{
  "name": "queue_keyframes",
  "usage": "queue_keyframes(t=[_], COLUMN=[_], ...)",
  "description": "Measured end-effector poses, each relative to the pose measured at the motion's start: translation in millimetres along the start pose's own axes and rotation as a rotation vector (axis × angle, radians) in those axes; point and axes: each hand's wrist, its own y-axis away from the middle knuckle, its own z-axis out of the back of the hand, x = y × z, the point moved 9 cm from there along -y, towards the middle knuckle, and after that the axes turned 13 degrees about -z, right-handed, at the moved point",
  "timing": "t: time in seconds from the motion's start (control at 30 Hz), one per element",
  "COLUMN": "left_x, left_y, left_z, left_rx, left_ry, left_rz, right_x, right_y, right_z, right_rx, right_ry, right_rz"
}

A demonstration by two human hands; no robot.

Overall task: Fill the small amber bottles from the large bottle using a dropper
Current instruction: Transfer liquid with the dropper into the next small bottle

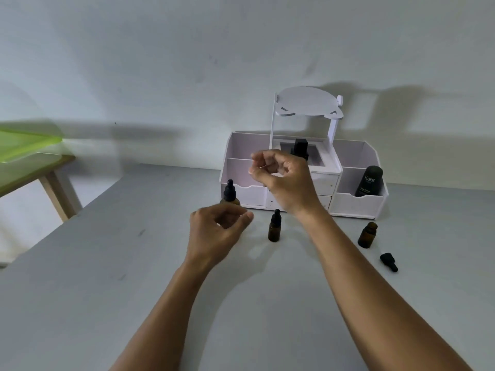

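The left hand [218,231] sits just left of the frame's centre, low over the grey counter [128,269]. Its fingers are curled, with the thumb tip pointing right. It lies in front of the lower part of the large bottle [229,195], whose black dropper cap and a strip of amber shoulder rise above the knuckles. I cannot tell whether the hand grips the bottle or only curls before it.

The right hand [281,178] is raised higher, at the centre of the frame and in front of the white organiser [356,204]. Its fingers are curled, and thumb and forefinger are drawn close around a thin pale sliver. This is too blurred to name, so I cannot tell whether it pinches anything.

A capped small bottle [274,228] stands upright on the counter between the two wrists, apart from both. To the right of the right forearm stands an open small bottle [367,235]. Its loose dropper [389,261] lies on its side just below and to the right of it.

The organiser stands against the wall. It holds a black bottle marked Kahf [368,182], leaning in its right compartment, and a black cap [300,147] in the middle one. A green sheet [21,145] shows at the left edge.
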Motion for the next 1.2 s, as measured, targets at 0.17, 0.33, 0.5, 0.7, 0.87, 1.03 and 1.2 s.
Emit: queue_keyframes(t=[0.17, 0.33, 0.5, 0.7, 0.87, 1.03, 1.2], left_x=[24, 61, 72, 72, 71, 72, 74], left_y=[-1, -1, -1, -3, -5, -5, -5], left_z=[35, 19, 0, -3, -3, -4, -5], left_rx=[-0.200, -0.026, 0.123, 0.155, 0.155, 0.172, 0.186], left_ry=[-0.079, 0.008, 0.107, 0.150, 0.154, 0.152, 0.151], left_rz=[0.026, 0.131, 0.142, 0.139, 0.123, 0.117, 0.121], right_x=[-18, -32, -36, -36, -34, -33, -31], right_y=[-6, -10, -9, -9, -9, -11, -10], right_z=[-36, -52, -60, -61, -59, -59, -60], right_rx=[0.055, 0.095, 0.126, 0.104, 0.061, 0.019, -0.001], right_ry=[0.071, 0.173, 0.203, 0.182, 0.147, 0.141, 0.146], right_rz=[-0.077, -0.119, -0.120, -0.102, -0.083, -0.062, -0.050])
